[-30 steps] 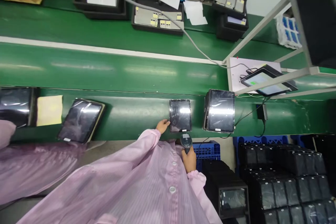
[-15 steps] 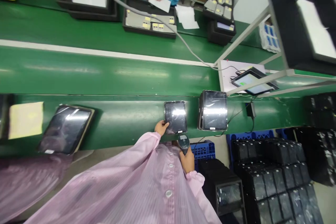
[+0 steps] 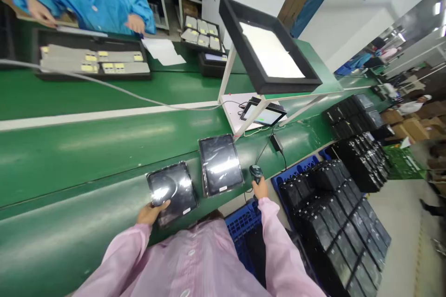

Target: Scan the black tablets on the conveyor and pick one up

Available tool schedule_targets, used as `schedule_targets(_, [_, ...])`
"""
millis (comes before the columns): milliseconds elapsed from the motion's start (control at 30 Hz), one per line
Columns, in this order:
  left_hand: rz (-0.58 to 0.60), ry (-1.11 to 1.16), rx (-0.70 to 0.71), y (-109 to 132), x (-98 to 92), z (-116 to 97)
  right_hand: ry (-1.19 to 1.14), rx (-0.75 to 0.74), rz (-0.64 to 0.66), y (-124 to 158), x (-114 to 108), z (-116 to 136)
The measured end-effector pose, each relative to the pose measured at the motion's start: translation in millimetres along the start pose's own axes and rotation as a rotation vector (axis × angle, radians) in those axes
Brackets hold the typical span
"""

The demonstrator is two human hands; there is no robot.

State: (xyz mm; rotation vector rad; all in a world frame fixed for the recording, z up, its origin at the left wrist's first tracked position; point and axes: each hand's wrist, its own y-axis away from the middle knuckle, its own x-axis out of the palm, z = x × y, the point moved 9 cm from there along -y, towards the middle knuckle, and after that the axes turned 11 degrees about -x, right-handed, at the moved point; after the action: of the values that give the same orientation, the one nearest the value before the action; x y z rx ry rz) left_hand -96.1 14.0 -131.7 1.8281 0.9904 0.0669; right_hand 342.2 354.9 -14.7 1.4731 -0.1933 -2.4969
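My left hand [image 3: 150, 212] grips the near left edge of a dark, glossy screen panel [image 3: 174, 190] with its thumb on top. This panel is wrapped in clear film, with a small white label at its near edge. My right hand [image 3: 260, 189] is closed around a dark handheld barcode scanner [image 3: 256, 173], held out past the bench's near edge. Between my hands lies a stack of similar film-wrapped screen panels [image 3: 221, 163] on the green bench [image 3: 87, 236].
A metal stand [image 3: 264, 104] holds a black tray [image 3: 289, 87] above a lit display [image 3: 264, 115]. Stacked black boxed units [image 3: 331, 222] fill the floor at right beside a blue pallet [image 3: 240, 222]. Across the bench a co-worker in blue [image 3: 104, 7] sits behind a parts tray [image 3: 94, 75].
My view has swung to the right. The scanner has moved from beside my body out to the right, past the stack. My left hand still has hold of the screen panel.
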Motion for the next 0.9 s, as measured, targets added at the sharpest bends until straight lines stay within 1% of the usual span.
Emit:
schedule_targets(67, [0.064, 0.213, -0.085, 16, 6.5, 3, -0.032, -0.015, 0.015, -52, 14, 13])
schedule_targets(100, [0.086, 0.319, -0.107, 25, 8.1, 1, -0.048, -0.019, 0.027, -73, 23, 19])
schedule_targets(133, [0.086, 0.406, -0.115, 35, 6.2, -2, -0.064, -0.022, 0.04, -90, 31, 24])
schedule_targets(200, [0.044, 0.484, -0.119, 55, -7.2, -11, -0.096, -0.029, 0.066, -113, 43, 29])
schedule_targets(267, [-0.008, 0.5, -0.107, 77, -29.8, -24, -0.124, -0.042, 0.083, -124, 47, 29])
schedule_targets(333, [-0.02, 0.515, -0.09, 103, -50.8, -42, -0.145, -0.066, 0.072, -125, 41, 27])
schedule_targets(367, [-0.014, 0.528, -0.086, 117, -57.5, -51, -0.145, -0.083, 0.053, -121, 35, 27])
schedule_targets(400, [-0.001, 0.542, -0.085, 131, -59.9, -61, -0.154, -0.11, 0.023, -115, 28, 30])
schedule_targets(433, [0.024, 0.551, -0.084, 145, -56.6, -72, -0.188, -0.151, -0.011, -105, 20, 35])
schedule_targets(467, [0.059, 0.558, -0.076, 158, -47.3, -84, -0.261, -0.203, -0.037, -93, 13, 44])
schedule_targets(500, [0.094, 0.563, -0.062, 170, -32.9, -97, -0.37, -0.259, -0.045, -79, 8, 55])
schedule_targets(567, [0.171, 0.556, -0.002, 187, 8.5, -124, -0.659, -0.367, 0.02, -49, 6, 84])
schedule_targets(633, [0.24, 0.534, 0.076, 195, 55.9, -151, -0.863, -0.435, 0.135, -21, 9, 113])
schedule_targets(700, [0.317, 0.511, 0.144, 196, 97.9, -169, -0.917, -0.456, 0.202, -6, 15, 132])
schedule_targets(733, [0.332, 0.494, 0.171, 194, 111.9, -175, -0.914, -0.449, 0.215, -4, 19, 136])
schedule_targets(767, [0.333, 0.47, 0.198, 192, 120.8, -178, -0.904, -0.428, 0.22, -5, 24, 136])
schedule_targets(800, [0.304, 0.435, 0.23, 189, 123.5, -180, -0.885, -0.396, 0.221, -10, 31, 132])
schedule_targets(833, [0.246, 0.385, 0.268, 185, 121.0, -182, -0.858, -0.355, 0.221, -17, 38, 126])
schedule_targets(900, [0.11, 0.269, 0.331, 179, 109.8, -182, -0.79, -0.263, 0.206, -37, 55, 110])
